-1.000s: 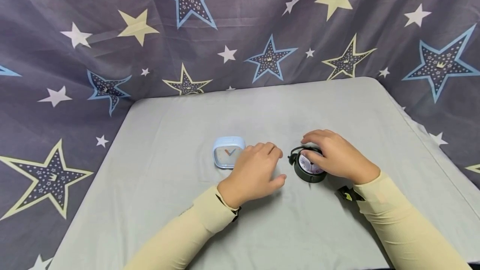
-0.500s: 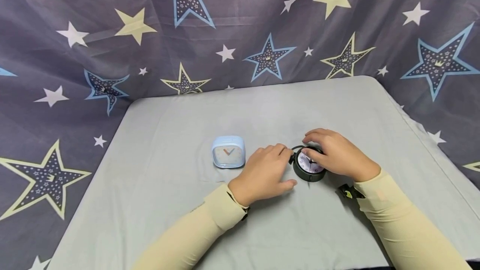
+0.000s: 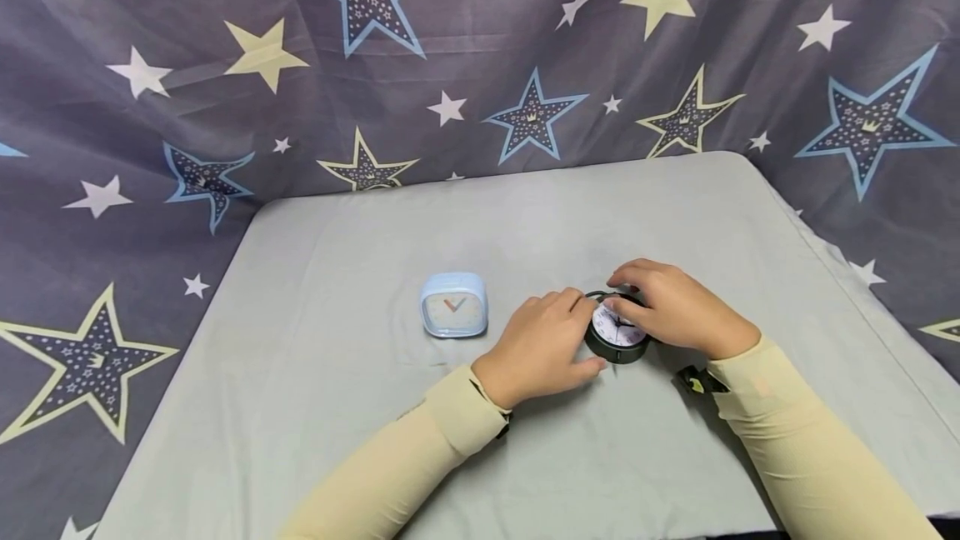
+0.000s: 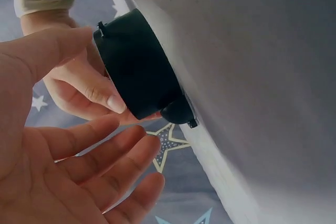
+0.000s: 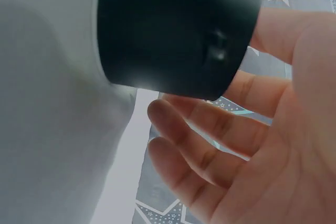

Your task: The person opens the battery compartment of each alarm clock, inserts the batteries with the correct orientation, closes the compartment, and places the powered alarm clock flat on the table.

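A black twin-bell alarm clock lies face up on the grey cloth, its white dial partly covered by fingers. My right hand holds it from the right, thumb over the dial and fingers round the far rim. On its left side my left hand comes close with relaxed fingers; whether it touches is hard to tell. The left wrist view shows the black side of the alarm clock near the left thumb, with one bell and a small foot visible. Its dark casing fills the top of the right wrist view.
A light blue desk clock stands to the left of the left hand, dial facing me. Grey cloth covers the table. Behind it and at both sides hangs a dark curtain patterned with stars.
My left hand has moved right, away from the blue desk clock and up to the black alarm clock's left side, uncovering the blue clock's dial. The right hand has stayed on the alarm clock.
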A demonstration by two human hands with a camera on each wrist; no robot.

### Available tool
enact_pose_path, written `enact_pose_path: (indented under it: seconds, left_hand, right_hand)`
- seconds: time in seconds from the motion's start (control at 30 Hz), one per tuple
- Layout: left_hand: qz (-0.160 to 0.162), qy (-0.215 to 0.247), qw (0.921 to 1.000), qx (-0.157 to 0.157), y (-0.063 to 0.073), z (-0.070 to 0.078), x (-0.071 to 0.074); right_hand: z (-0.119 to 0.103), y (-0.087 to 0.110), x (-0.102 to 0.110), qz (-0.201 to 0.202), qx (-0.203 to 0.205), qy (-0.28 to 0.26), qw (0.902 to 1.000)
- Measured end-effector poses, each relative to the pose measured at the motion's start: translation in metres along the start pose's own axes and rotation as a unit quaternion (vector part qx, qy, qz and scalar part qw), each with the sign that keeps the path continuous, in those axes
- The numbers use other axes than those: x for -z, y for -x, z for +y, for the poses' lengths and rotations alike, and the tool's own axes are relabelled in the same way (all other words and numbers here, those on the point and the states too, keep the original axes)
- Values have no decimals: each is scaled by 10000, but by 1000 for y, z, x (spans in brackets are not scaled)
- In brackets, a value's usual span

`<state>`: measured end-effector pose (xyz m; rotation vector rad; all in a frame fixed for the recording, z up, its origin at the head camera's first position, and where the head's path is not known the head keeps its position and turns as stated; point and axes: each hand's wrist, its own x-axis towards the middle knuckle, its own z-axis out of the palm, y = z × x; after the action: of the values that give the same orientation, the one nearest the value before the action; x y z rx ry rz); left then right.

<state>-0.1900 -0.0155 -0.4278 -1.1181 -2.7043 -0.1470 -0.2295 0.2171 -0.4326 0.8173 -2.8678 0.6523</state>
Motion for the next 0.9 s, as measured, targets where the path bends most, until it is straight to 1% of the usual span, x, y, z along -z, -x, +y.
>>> enact_pose_path:
  seconds: [0.17,0.37,0.5,0.7,0.9]
  left_hand:
    - [-30,-101,9999,-21,-4,4,-4]
    - [8,-127,9999,75,-10,7,-11]
    - [15,-161,9998,96,-13,8,-13]
    - [-79,-123,9998,135,-17,10,-12]
    - [-176,84,9995,247,-23,13,-15]
  right_hand:
    - [2,0,0,-55,-77,-4,10000]
    - [4,1,2,-56,-184,-60,9998]
    - [7,0,2,44,-275,-28,9996]
    - [10,0,5,236,-474,-21,9986]
    - [13,0,6,334,-668,9,9972]
